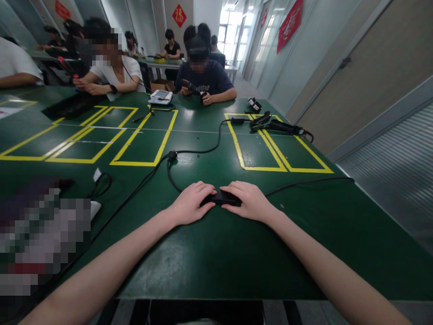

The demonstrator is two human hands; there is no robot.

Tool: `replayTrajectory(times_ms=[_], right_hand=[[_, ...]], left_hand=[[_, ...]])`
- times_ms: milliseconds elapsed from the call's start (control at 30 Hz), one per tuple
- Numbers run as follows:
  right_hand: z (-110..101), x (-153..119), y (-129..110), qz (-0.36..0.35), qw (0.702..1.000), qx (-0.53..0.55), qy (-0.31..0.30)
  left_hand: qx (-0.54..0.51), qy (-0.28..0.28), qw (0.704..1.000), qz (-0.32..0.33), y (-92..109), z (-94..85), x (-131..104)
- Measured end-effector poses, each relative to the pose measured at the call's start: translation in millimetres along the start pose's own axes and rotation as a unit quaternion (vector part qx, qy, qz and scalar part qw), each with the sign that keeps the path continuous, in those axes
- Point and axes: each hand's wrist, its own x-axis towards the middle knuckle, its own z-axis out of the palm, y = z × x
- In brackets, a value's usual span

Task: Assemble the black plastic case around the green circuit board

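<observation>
A flat black power adapter lies low over the green table in front of me, a cable running off at either end. My left hand grips its left end, thumb on the near side and fingers over the top. On the opposite end, my right hand is closed the same way. My palms hide both ends of the adapter, and I cannot tell whether it rests on the table. The left-hand black cable curves up to a tied bundle; another cable stretches right.
Yellow tape rectangles mark the green table. A black hair-straightener-like tool lies at the far right. Across the table, a person in a dark shirt handles a dark object. A blurred-out item covers the left front.
</observation>
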Motion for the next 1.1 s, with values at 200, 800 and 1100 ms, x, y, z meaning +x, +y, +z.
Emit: replayTrajectory(times_ms=[200,800,1100], right_hand=[[-2,4,-11,0.016,1.0,-0.002,-0.021],[-4,4,-11,0.008,0.999,0.012,-0.045],[-6,-4,-4,-0.05,0.996,-0.066,-0.032]], left_hand=[[0.067,-0.015,0.997,0.022,3,-0.1,1],[0.079,0.005,0.996,0.046,1,1.4,-1],[-0.003,0.018,0.999,-0.045,10,-2.6,1]])
